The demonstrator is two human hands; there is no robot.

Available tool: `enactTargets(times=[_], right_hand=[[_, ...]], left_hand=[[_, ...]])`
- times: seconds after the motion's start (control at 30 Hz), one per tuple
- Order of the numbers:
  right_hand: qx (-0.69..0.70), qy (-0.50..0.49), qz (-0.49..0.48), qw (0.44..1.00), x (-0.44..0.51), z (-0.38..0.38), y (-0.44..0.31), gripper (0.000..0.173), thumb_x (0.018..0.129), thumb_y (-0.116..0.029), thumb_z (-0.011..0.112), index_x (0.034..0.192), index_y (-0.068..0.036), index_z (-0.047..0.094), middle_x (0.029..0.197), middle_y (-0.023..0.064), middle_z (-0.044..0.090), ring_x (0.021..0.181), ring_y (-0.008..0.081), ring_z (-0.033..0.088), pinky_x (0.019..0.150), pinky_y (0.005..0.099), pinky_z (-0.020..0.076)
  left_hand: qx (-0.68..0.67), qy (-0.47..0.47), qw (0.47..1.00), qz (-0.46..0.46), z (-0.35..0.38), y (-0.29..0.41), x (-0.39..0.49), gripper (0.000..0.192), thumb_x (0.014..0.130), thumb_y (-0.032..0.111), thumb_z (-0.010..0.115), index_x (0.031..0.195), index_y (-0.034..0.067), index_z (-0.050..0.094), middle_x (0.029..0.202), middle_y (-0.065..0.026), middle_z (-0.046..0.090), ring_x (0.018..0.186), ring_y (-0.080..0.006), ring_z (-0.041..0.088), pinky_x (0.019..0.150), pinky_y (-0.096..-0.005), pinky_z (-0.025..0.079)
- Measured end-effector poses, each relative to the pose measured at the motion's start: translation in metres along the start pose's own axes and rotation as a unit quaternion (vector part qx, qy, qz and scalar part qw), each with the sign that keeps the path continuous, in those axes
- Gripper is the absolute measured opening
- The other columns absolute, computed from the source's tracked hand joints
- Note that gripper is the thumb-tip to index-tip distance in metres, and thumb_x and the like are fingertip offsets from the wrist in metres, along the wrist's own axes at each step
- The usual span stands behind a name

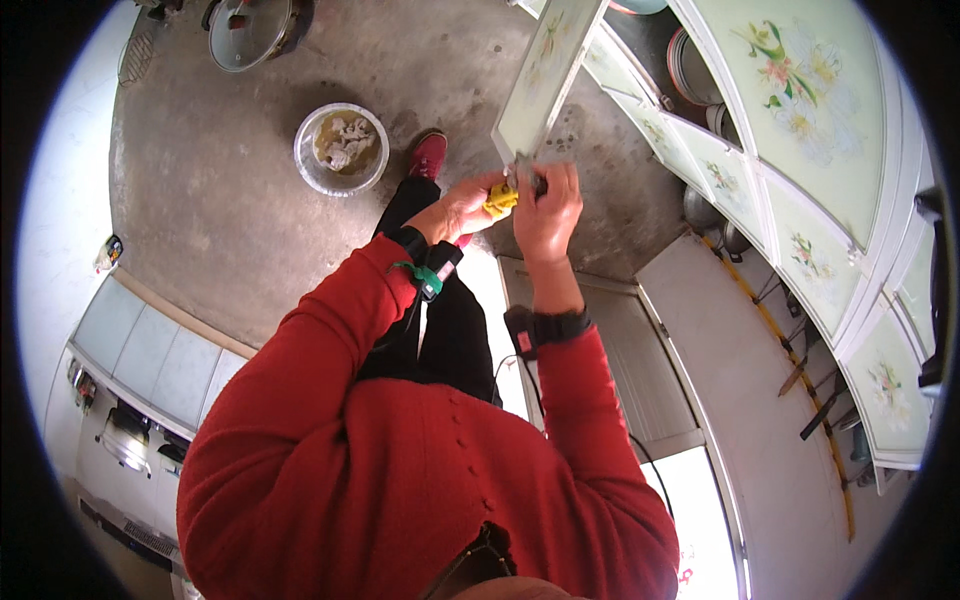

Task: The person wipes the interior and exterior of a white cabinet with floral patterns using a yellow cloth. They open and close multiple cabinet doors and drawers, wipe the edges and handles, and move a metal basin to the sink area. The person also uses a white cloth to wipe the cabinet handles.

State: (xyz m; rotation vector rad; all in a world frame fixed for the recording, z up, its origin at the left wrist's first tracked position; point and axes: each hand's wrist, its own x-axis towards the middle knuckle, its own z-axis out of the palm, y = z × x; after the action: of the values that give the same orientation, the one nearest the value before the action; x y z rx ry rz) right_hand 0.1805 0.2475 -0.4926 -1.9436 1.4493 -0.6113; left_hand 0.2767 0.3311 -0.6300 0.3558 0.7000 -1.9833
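My left hand [466, 204] grips a small crumpled yellow piece [501, 200], perhaps cloth or packaging. Right beside it, my right hand [551, 206] has its fingers curled around a grey, wet-looking rag [529, 176]. Both hands are close together at the lower end of an open cabinet door [544, 75], a pale panel with painted flowers. Whether the rag touches the door's edge cannot be made out. On the floor to the left stands a metal basin [301, 154] of murky yellowish water, with a crumpled greyish cloth [346, 142] in it.
A tall flower-patterned cabinet [810, 112] curves along the right, with stacked bowls [694, 67] inside. A lidded pot [249, 34] sits on the concrete floor [202, 172] at upper left. Utensils hang from a yellow rail [787, 352]. A doorway panel [637, 360] lies behind my right arm.
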Motion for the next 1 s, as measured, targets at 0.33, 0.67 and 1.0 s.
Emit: enactTargets(times=[0.33, 0.67, 1.0], right_hand=[[0.026, 0.040, -0.001, 0.999, -0.023, 0.010, -0.004, 0.015, 0.078, 0.000, 0.073, 0.087, -0.002, 0.060, 0.082, 0.0137, 0.055, 0.070, 0.0337, 0.058, 0.061, 0.0390, 0.0485], [0.024, 0.045, 0.004, 0.999, 0.000, 0.008, -0.004, 0.015, 0.078, -0.002, 0.073, 0.086, -0.001, 0.060, 0.080, 0.0144, 0.054, 0.070, 0.0336, 0.058, 0.061, 0.0400, 0.0473], [0.042, 0.034, -0.012, 0.998, 0.023, -0.011, -0.001, 0.016, 0.076, 0.001, 0.072, 0.089, -0.001, 0.063, 0.081, 0.0136, 0.058, 0.070, 0.0307, 0.060, 0.062, 0.0369, 0.0491]], left_hand=[[-0.004, -0.017, 0.999, 0.032, -0.007, 0.002, 0.001, 0.025, 0.103, 0.023, 0.048, 0.109, 0.004, 0.062, 0.108, -0.0099, 0.068, 0.104, -0.0232, 0.065, 0.096, -0.0397, 0.051], [-0.010, -0.054, 0.998, 0.022, -0.013, 0.007, 0.001, 0.028, 0.103, 0.024, 0.045, 0.113, 0.005, 0.062, 0.113, -0.0098, 0.068, 0.105, -0.0229, 0.065, 0.096, -0.0380, 0.051], [0.008, 0.003, 1.000, 0.018, -0.012, 0.000, 0.004, 0.022, 0.101, 0.022, 0.051, 0.108, 0.005, 0.063, 0.107, -0.0064, 0.069, 0.095, -0.0229, 0.066, 0.085, -0.0370, 0.053]])
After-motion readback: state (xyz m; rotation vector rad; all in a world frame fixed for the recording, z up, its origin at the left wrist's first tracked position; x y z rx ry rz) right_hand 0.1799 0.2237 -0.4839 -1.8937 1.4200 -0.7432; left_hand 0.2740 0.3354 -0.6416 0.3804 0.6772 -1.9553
